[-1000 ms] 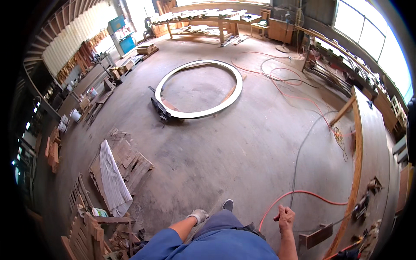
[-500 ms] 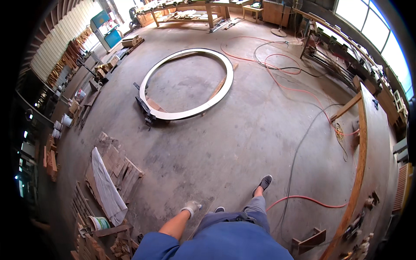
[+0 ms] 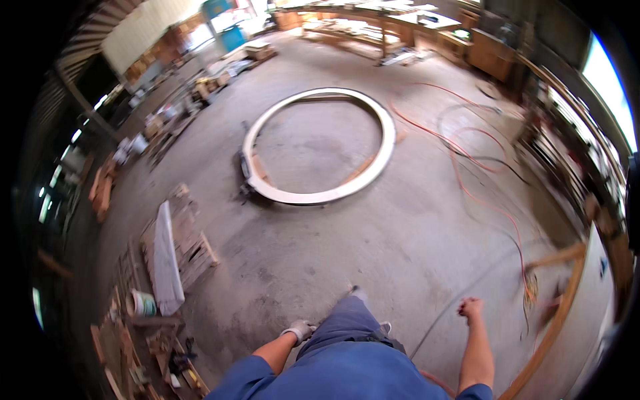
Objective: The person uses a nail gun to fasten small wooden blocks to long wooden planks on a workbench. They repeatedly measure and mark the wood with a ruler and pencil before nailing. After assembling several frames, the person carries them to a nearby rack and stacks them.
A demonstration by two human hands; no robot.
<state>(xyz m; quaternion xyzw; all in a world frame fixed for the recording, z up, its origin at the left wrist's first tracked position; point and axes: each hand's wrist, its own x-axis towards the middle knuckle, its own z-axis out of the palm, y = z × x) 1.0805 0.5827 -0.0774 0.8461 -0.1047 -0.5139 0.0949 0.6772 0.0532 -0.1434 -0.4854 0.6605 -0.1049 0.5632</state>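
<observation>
My left hand [image 3: 301,330], in a pale work glove, hangs beside my left thigh with its fingers curled; whether anything is in them is hidden. My bare right hand [image 3: 471,307] is out to the right over the concrete floor, fingers curled into a loose fist, with nothing visible in it. Neither hand touches any object around. Ahead on the floor lies a large pale ring [image 3: 320,198], propped on wooden strips [image 3: 359,171]. Dark clamp-like pieces [image 3: 246,180] sit at its left edge.
Scrap boards with a white sheet [image 3: 168,257] and a bucket [image 3: 143,303] are at my left. A red hose [image 3: 467,189] loops across the floor at right, near a wood-edged table [image 3: 560,320]. Workbenches [image 3: 347,43] stand at the back.
My right arm has come into view at the right. The left hand has drawn closer to my thigh, and my legs have stepped. The ring and room have shifted rightward in view.
</observation>
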